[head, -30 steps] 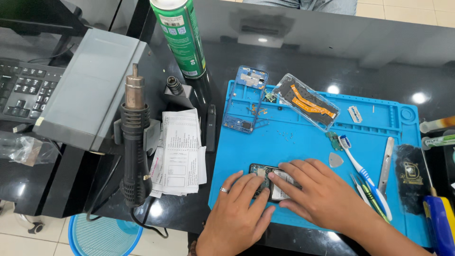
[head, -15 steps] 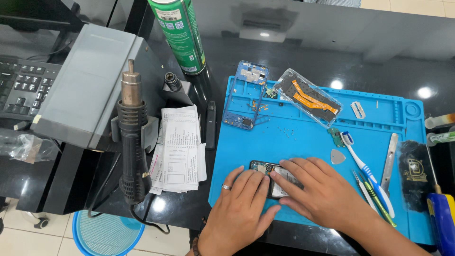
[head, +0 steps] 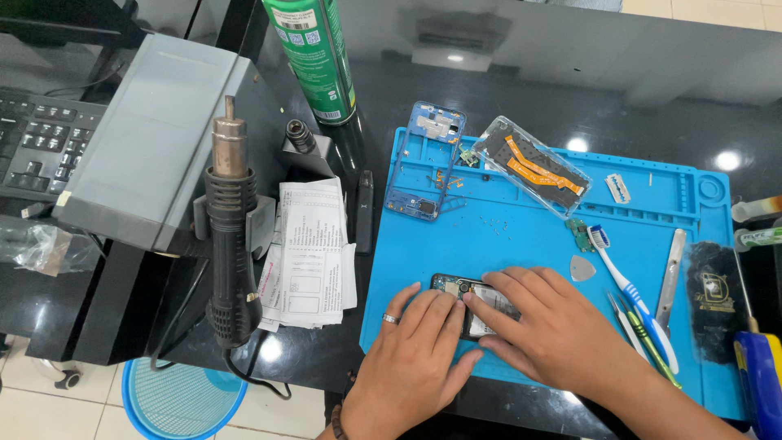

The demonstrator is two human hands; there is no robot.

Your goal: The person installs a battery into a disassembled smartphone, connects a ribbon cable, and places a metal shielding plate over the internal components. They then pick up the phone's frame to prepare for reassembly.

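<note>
An opened phone (head: 461, 288) with its insides showing lies near the front edge of a blue work mat (head: 521, 236). My left hand (head: 415, 358) rests flat on the phone's left part, a ring on one finger. My right hand (head: 550, 334) lies across the phone's right part, fingers pressing on it. Most of the phone is hidden under both hands. A blue phone frame (head: 423, 163) and a clear back cover with an orange flex cable (head: 531, 165) lie at the mat's far side.
A toothbrush (head: 631, 293), metal spudger (head: 673, 273), tweezers (head: 643, 330) and grey pick (head: 582, 268) lie right of my hands. A hot-air gun (head: 231, 236) in its grey station (head: 155, 138), papers (head: 309, 253) and a green spray can (head: 314, 53) stand left. A keyboard (head: 32, 147) sits far left.
The view has shifted slightly. Both hands stay on the phone with only small finger movements.
</note>
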